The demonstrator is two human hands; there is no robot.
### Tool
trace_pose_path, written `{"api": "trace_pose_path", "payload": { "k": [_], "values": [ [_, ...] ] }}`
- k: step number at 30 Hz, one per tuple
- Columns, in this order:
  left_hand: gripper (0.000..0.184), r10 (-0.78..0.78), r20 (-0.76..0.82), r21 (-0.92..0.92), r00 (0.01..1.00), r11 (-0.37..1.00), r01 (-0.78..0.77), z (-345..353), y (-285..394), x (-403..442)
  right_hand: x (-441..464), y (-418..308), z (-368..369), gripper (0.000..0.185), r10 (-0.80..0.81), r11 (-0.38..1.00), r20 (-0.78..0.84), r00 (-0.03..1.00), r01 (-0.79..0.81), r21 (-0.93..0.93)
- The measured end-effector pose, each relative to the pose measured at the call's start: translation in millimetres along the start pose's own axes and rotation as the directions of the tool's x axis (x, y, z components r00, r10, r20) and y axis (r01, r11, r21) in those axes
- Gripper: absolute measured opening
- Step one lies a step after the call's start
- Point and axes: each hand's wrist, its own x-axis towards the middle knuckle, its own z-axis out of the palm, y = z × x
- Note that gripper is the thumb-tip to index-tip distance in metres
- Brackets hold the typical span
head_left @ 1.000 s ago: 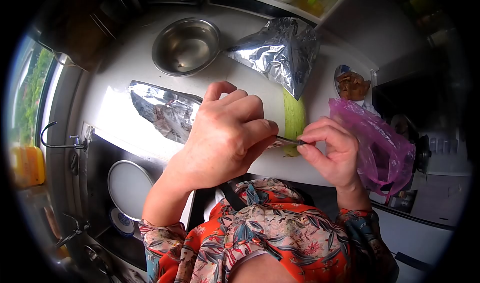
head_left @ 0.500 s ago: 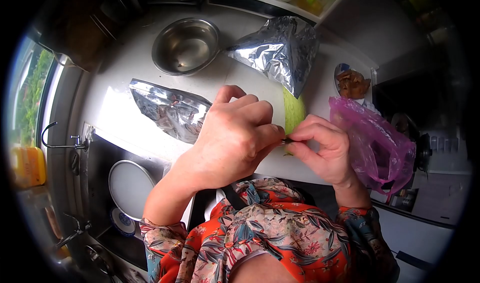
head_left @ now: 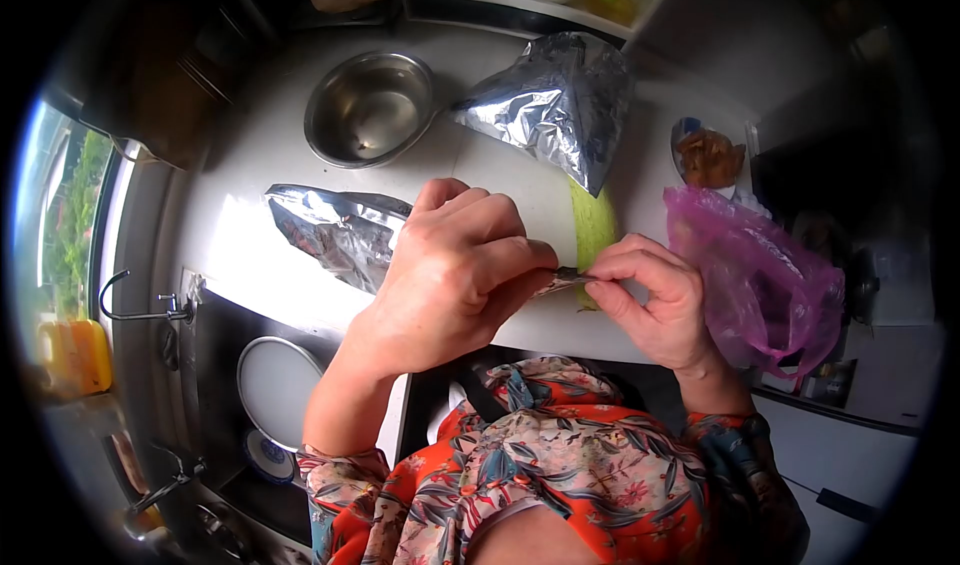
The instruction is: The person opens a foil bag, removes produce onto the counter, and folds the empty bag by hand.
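Observation:
A small dark, flat item (head_left: 568, 276) is stretched between my hands over the counter's front part. My left hand (head_left: 465, 265) is closed around its left end, with most of it hidden behind the fingers. Thumb and fingertips of my right hand (head_left: 650, 295) pinch the other end. Behind them lies a long green vegetable (head_left: 594, 225), its upper end under a silver foil bag (head_left: 560, 110). A second foil bag (head_left: 335, 230), shiny and crumpled, lies just left of my left hand and is partly hidden by it.
A steel bowl (head_left: 370, 110) stands at the back left. On the right are a pink plastic bag (head_left: 755, 275) and a plate with something brown (head_left: 710, 157). The sink at left holds a round white-grey item (head_left: 280, 390) and a blue-patterned dish (head_left: 270, 455).
The view has shifted slightly. My hands came together around the small item, then moved a little apart, so more of it shows between them.

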Motion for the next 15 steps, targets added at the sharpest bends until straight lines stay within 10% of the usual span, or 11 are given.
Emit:
{"api": "trace_pose_path", "payload": {
  "k": [15],
  "values": [
    [0.022, 0.046, 0.065, 0.025, 0.997, 0.999, -0.048, 6.7, 8.1, 11.8, 2.8, 7.2, 11.5, 0.016, -0.185, 0.983, -0.114, 0.976, 0.181, -0.039]
  ]
}}
